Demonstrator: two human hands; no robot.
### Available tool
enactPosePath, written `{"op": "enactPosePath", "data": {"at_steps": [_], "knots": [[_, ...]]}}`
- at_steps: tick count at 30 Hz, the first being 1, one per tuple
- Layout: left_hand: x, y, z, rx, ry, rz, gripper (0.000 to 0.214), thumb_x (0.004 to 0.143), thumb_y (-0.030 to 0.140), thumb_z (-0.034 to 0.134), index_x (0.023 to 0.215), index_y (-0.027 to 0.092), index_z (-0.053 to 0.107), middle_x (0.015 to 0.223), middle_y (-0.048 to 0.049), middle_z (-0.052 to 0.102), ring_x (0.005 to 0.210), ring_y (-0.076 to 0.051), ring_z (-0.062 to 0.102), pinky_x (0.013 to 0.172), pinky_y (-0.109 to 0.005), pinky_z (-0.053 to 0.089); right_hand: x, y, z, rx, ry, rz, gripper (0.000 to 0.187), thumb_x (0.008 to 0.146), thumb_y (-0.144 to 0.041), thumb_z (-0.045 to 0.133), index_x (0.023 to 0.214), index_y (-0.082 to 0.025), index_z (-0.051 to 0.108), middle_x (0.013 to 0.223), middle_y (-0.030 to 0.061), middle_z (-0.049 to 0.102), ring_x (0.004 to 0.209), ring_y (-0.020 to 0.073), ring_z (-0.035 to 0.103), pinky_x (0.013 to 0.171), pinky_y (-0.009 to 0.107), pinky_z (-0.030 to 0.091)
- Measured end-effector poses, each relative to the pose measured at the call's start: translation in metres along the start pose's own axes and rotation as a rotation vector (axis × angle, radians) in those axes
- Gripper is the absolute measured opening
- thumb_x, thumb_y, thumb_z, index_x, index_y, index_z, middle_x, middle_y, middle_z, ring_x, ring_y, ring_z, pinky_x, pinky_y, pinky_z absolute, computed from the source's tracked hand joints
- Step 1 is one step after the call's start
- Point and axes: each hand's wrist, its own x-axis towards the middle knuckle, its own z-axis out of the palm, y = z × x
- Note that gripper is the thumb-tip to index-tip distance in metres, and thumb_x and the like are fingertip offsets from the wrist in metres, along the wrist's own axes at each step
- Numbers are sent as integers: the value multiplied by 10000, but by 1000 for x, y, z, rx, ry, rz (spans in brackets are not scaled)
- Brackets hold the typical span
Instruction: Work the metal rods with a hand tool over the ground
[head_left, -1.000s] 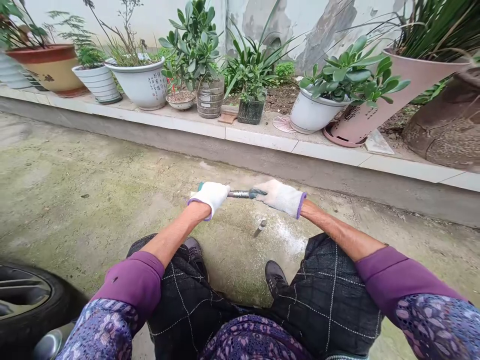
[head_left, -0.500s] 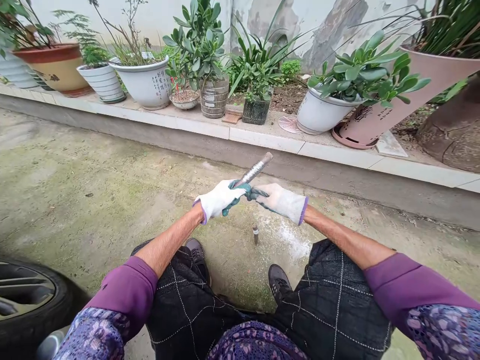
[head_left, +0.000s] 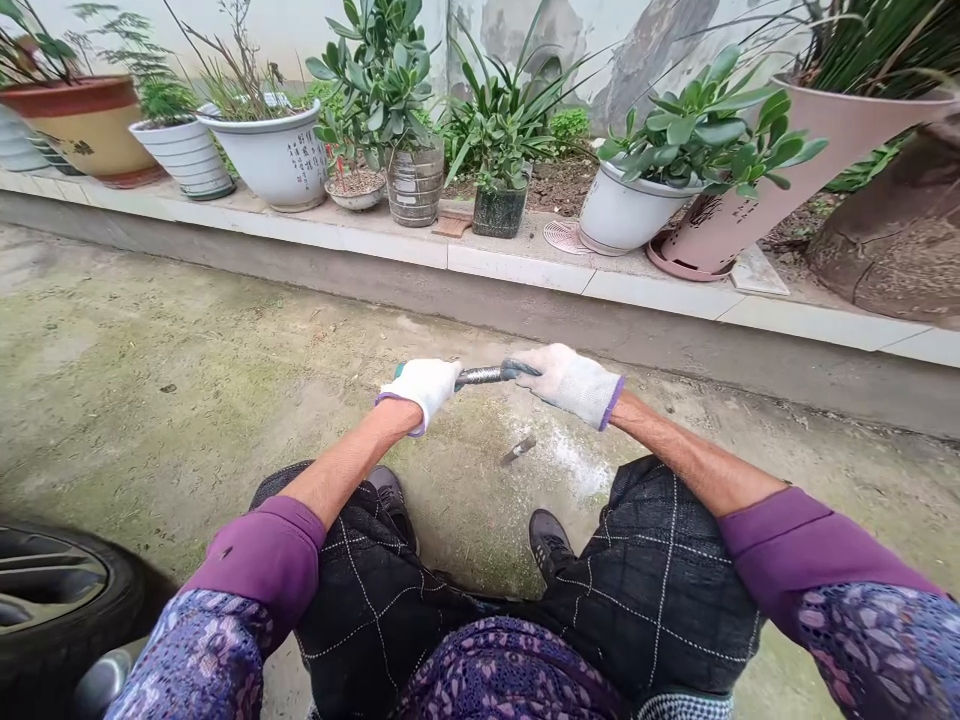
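Both my hands wear white work gloves with green palms and purple cuffs. My left hand is closed round one end of a short silvery metal rod. My right hand is closed round its other end, so the rod lies level between them above the ground. Below the hands a small metal stub leans on the concrete beside a patch of white powder. My knees and dark shoes are under my arms.
A raised tiled ledge runs across the back, lined with several potted plants, among them a white pot and a pink pot. A car tyre sits at the lower left. Mossy concrete ground spreads to the left.
Half a second ago the rod pointed up and to the right from my left hand; now it lies level between both hands. The stub on the ground now leans instead of standing upright.
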Motion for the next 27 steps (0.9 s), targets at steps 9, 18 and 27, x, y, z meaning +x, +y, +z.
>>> {"op": "enactPosePath", "data": {"at_steps": [9, 18, 27], "knots": [[-12, 20, -2, -489, -15, 143, 237, 734, 329, 684, 916, 186, 737, 646, 3, 650, 665, -170, 626, 616, -235, 445, 17, 32, -15, 303, -54, 87, 258, 807, -254, 493, 887, -177, 726, 750, 16, 662, 611, 124, 524, 564, 234, 396], [-38, 19, -17, -1319, -181, 194, 383, 923, 445, 465, 1067, 156, 673, 555, 54, 416, 406, -64, 339, 377, -190, 328, 12, 8, -16, 543, -91, 376, 109, 799, -271, 538, 791, -183, 601, 543, -37, 399, 412, 77, 319, 354, 220, 273], [-24, 33, -16, -1706, -98, 46, 261, 734, 193, 761, 926, 112, 605, 824, -53, 654, 643, -115, 636, 574, -259, 545, 9, -1, 0, 524, -68, 375, 160, 832, -243, 558, 696, -193, 493, 559, -32, 448, 405, 69, 350, 355, 216, 306]]}}
